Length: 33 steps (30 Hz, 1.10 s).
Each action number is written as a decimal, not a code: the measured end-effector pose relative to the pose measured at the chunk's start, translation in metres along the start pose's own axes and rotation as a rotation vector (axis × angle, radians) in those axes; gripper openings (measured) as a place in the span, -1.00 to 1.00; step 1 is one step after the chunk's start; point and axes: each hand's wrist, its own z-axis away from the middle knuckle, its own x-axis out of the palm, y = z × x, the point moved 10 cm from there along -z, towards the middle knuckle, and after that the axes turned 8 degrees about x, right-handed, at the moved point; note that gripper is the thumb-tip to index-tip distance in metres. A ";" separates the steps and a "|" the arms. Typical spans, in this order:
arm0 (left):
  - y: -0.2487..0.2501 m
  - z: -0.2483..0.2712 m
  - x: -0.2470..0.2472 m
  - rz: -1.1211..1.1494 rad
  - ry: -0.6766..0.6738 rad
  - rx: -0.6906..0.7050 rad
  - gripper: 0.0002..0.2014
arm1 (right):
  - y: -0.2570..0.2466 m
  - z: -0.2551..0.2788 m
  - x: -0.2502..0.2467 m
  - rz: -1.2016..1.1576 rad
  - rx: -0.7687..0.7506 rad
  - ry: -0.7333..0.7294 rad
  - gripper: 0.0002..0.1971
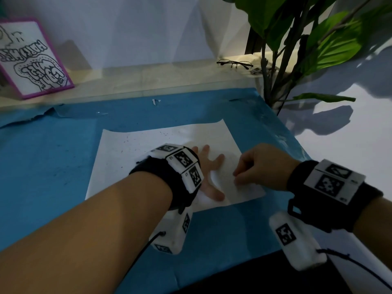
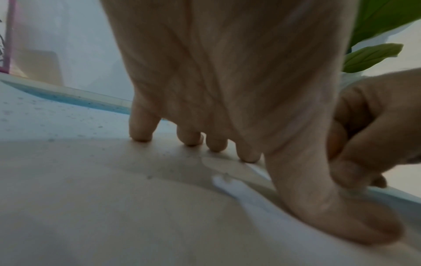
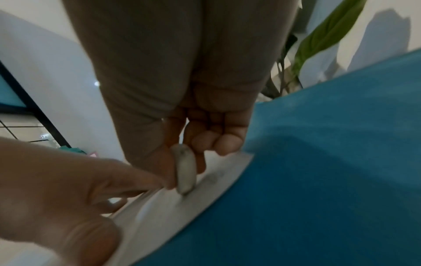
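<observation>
A white sheet of paper (image 1: 131, 158) lies on the blue table cover (image 1: 46, 166), dotted with dark specks. My left hand (image 1: 209, 172) lies flat on the sheet with fingers spread, pressing it down; its fingertips (image 2: 141, 133) touch the paper (image 2: 114, 198). My right hand (image 1: 252, 168) is beside it near the sheet's front right corner, fingers curled. In the right wrist view it (image 3: 189, 153) pinches a small grey-white eraser (image 3: 185, 172) whose tip touches the paper (image 3: 173, 212), close to the left thumb (image 3: 68, 207).
A framed black-and-white drawing with a purple border (image 1: 31, 58) leans on the ledge at back left. Spectacles (image 1: 234, 64) lie on the ledge at back right, next to a leafy plant (image 1: 307, 39). The cover's right edge (image 1: 297, 141) drops off to a pale floor.
</observation>
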 end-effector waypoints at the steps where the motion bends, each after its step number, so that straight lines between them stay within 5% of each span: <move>1: 0.001 0.001 -0.001 -0.003 0.001 -0.003 0.05 | 0.000 0.000 0.000 0.002 -0.002 0.014 -0.82; 8: 0.000 -0.001 -0.001 0.007 0.025 -0.013 0.05 | 0.003 0.000 -0.005 0.014 0.016 0.037 -0.94; 19: -0.001 -0.002 -0.001 0.005 0.026 -0.007 0.07 | -0.004 0.001 0.005 0.065 -0.007 -0.030 -0.85; 30: -0.002 -0.002 0.001 -0.003 0.047 -0.001 0.05 | -0.010 -0.020 -0.015 0.069 0.017 0.096 -0.95; 33: -0.003 -0.004 0.000 -0.014 0.059 0.013 0.04 | -0.024 -0.011 0.007 0.122 -0.065 0.016 -0.90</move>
